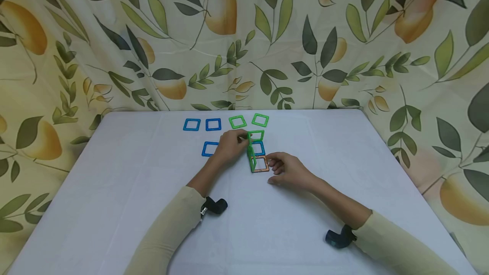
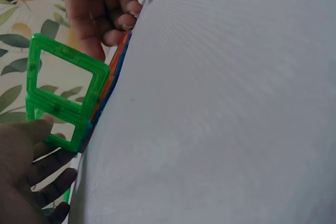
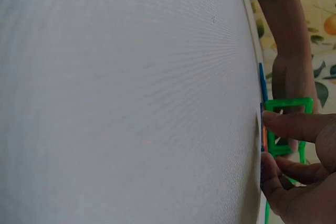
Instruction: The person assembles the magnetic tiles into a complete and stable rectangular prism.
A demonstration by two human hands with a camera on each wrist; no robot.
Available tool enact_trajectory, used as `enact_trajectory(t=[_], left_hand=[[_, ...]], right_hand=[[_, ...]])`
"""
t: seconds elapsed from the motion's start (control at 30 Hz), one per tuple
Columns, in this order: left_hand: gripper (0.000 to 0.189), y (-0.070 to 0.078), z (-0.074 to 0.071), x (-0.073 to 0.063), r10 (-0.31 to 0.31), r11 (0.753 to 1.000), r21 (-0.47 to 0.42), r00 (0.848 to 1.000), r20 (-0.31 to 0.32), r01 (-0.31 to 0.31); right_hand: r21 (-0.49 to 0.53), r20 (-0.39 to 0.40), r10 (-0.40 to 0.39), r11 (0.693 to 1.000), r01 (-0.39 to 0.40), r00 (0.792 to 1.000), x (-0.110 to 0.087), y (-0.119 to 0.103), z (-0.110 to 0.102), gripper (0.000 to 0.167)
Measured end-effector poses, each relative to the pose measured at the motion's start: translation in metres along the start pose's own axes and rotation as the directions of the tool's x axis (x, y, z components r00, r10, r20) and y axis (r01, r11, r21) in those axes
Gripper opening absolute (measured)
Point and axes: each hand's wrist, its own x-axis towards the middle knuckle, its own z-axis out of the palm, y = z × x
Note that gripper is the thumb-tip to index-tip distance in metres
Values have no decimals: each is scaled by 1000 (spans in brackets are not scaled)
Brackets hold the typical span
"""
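Observation:
My left hand (image 1: 231, 145) pinches a green square magnetic tile (image 2: 58, 109) between thumb and fingers. This tile stands upright, joined in a row with another upright green tile (image 2: 67, 72). Along their foot lie an orange tile (image 1: 261, 170), a blue tile (image 1: 263, 148) and a green tile (image 1: 257, 131). In the left wrist view, a blue edge (image 2: 122, 61) shows under the orange one. My right hand (image 1: 292, 171) is at the right side of the orange tile, index fingertip right at its edge, the thumb apart from it and the other fingers loosely curled.
Behind the hands, two blue tiles (image 1: 192, 130) and two green tiles (image 1: 237, 127) lie flat in a row. Another blue tile (image 1: 204, 149) lies left of my left hand, partly covered by it. A fruit-patterned cloth (image 1: 321, 67) hangs behind the white table (image 1: 114, 173).

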Motion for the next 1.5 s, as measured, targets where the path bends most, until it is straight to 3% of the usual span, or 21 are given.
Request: enact_trajectory(t=[0.2,0.53,0.8,1.07,1.5], left_hand=[[27,1,0,1,-13,1000,-1,999,-44,13],[32,1,1,2,-37,999,1,998,-53,37],[30,3,1,1,-47,999,-16,998,-51,46],[31,3,-1,-1,-58,998,-16,998,-16,57],[27,-4,-1,1,-33,999,2,999,10,33]], right_hand=[[-2,9,6,1000,-6,1000,3,-1,2,67],[-28,44,25,999,-24,999,12,-4,-14,65],[-72,-73,81,994,-86,994,39,0,-35,51],[-111,-224,85,987,-113,971,75,14,-50,41],[-144,-245,98,980,-136,965,118,28,-58,46]])
